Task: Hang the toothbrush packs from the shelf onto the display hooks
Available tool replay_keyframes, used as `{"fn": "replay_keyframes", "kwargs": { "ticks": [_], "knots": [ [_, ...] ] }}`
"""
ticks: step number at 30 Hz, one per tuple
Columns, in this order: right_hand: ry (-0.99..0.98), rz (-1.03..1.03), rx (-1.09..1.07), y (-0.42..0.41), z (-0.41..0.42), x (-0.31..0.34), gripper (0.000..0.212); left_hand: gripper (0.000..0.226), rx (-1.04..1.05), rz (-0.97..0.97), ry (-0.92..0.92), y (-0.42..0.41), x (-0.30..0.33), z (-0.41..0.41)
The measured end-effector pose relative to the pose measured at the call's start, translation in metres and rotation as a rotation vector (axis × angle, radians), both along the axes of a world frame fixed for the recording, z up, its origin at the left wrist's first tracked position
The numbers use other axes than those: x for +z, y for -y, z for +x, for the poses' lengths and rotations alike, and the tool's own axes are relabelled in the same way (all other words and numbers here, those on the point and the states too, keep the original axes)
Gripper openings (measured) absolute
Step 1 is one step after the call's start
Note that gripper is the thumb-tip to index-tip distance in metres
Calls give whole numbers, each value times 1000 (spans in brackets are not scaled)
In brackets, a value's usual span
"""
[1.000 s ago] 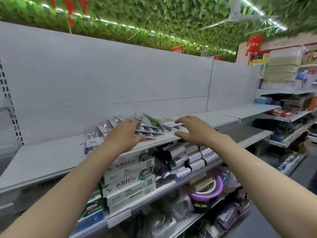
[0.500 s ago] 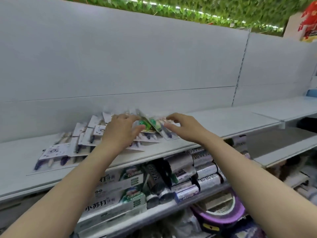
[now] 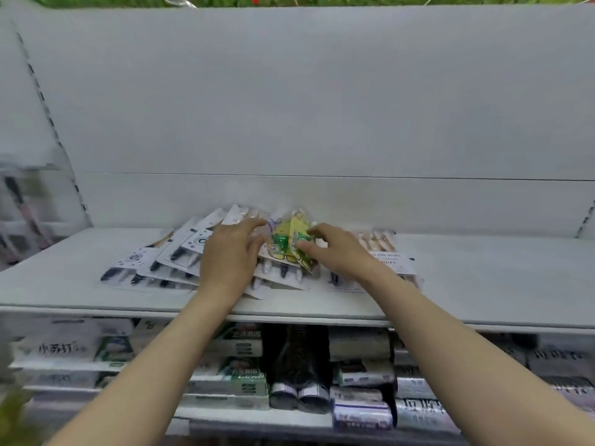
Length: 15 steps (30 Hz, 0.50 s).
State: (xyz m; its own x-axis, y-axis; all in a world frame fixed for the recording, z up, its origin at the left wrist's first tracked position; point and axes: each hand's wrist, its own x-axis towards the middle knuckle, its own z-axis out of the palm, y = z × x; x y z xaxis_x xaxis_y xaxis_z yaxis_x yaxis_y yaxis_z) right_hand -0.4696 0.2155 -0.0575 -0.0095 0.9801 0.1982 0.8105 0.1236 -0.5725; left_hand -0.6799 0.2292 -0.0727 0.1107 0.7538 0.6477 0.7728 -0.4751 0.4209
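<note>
Yellow-green blister pack (image 3: 291, 243) stands tilted on top of the heap, near the middle of the grey shelf (image 3: 483, 278). Right hand (image 3: 335, 249) pinches it: thumb on the near face, fingers curled over its top edge. Left hand (image 3: 230, 255) lies flat, fingers straight, on the fanned white toothbrush packs (image 3: 174, 255) just left of it; looks to be steadying the pile. More packs with pale brushes (image 3: 380, 249) lie to the right, partly under the right wrist.

No display hooks visible in this view; back panel (image 3: 322, 107) is bare. Slotted upright (image 3: 42, 101) at far left. Toothpaste boxes (image 3: 238, 346) fill the shelf below.

Handling, as judged: packs are light, card backing stiff, clear plastic front slick and a bit springy. Overlapped packs likely slide on one another, so lifting one may drag its neighbours. Best hold is the card near the top, beside the hang hole, leaving the hole free for the hook. Hang holes not resolvable here; frame is soft. Squeezing the bubble could dent it. Stage: picking the first pack, nothing hung yet.
</note>
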Motion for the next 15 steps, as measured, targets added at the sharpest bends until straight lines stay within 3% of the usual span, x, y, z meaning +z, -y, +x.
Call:
{"fn": "replay_keyframes", "kwargs": {
  "ticks": [6,9,15],
  "knots": [
    [-59,-63,-74,-9,1,-2,94,32,128,88,356,2,2,3],
    [-14,-92,-106,-13,0,-7,105,36,107,85,418,0,-4,9],
    [-250,-7,-24,-13,0,-11,88,39,67,145,431,1,-21,12]
  ]
}}
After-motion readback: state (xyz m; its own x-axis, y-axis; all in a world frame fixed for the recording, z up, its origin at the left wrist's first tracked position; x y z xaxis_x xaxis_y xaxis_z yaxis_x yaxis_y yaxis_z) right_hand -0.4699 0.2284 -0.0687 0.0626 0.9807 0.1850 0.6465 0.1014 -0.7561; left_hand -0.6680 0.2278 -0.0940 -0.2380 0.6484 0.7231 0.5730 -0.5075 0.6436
